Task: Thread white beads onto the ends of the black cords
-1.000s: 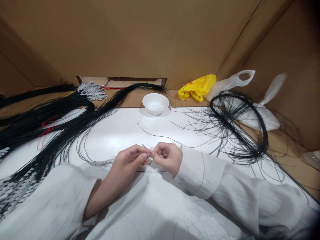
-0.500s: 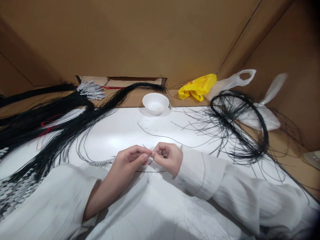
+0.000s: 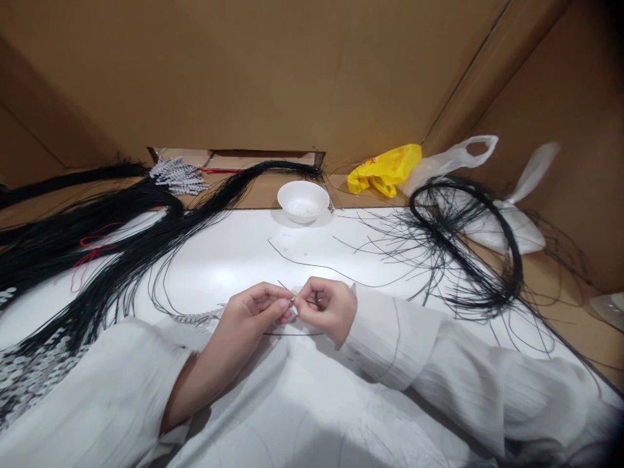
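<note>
My left hand point(image 3: 256, 314) and my right hand point(image 3: 325, 307) meet fingertip to fingertip above the front of the white table, both pinched closed. Between them runs a thin black cord point(image 3: 292, 335), a stretch of which sags below the hands. A tiny part at the fingertips is too small to make out. Beside my left wrist lies a strand of small white pieces point(image 3: 202, 316), partly hidden by the hand. Farther back, a white bowl point(image 3: 303, 203) stands with a little something pale in its bottom, and a loose cord point(image 3: 331, 266) curves across the table.
Long bundles of black cord point(image 3: 146, 244) cover the left side, some ending in white pieces point(image 3: 36, 370). A red string point(image 3: 90, 253) ties one. At right lie a coil of black cord point(image 3: 514, 244), a yellow bag point(image 3: 385, 170) and a white plastic bag point(image 3: 524, 227). Cardboard walls point(image 3: 292, 78) enclose the table.
Almost nothing differs. Both hands keep their pinch in the same spot, with only a very slight shift of the fingers.
</note>
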A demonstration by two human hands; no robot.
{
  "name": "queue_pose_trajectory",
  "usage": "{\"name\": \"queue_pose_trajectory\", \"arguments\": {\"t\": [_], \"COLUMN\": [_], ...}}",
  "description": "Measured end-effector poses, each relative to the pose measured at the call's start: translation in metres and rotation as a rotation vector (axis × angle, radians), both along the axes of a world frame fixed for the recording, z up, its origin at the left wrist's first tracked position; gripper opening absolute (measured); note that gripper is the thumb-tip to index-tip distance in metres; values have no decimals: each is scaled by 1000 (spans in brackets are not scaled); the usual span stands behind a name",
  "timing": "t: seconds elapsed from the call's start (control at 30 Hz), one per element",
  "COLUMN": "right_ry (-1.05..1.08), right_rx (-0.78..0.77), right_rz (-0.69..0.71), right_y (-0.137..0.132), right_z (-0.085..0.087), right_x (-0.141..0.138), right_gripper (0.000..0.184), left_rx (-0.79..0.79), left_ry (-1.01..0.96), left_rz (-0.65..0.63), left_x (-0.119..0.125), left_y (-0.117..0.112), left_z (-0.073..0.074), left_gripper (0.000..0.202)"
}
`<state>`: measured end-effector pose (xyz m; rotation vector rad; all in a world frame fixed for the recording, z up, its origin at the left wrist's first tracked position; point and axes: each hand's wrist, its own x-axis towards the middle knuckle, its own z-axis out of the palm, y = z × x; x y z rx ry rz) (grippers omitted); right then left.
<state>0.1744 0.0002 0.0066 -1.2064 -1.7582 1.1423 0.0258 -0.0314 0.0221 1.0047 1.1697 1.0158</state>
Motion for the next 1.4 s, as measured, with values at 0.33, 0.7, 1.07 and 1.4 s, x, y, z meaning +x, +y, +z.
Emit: {"name": "queue_pose_trajectory", "arguments": {"t": [0.33,0.7,1.07,1.4], "right_ry": [74,61,82,228], "right_rx": [-65,-70,-116,-375], "right_rz": [27,2,15,91], "right_y": [0,-1,-4,3], "right_z": [-3,-2,1,6], "right_x": [0,-1,-4,-4], "right_gripper": [9,9,12,2], "left_rx": [-45,70,236,287], "left_ry": [-37,78,367,453], "left_rz": [-9,-47,-36,-88], "left_x": [0,-2,-1,-7], "left_y": [2,0,-4,-3], "left_z": [-1,-2,-2,-14], "left_gripper": [10,12,14,16]}}
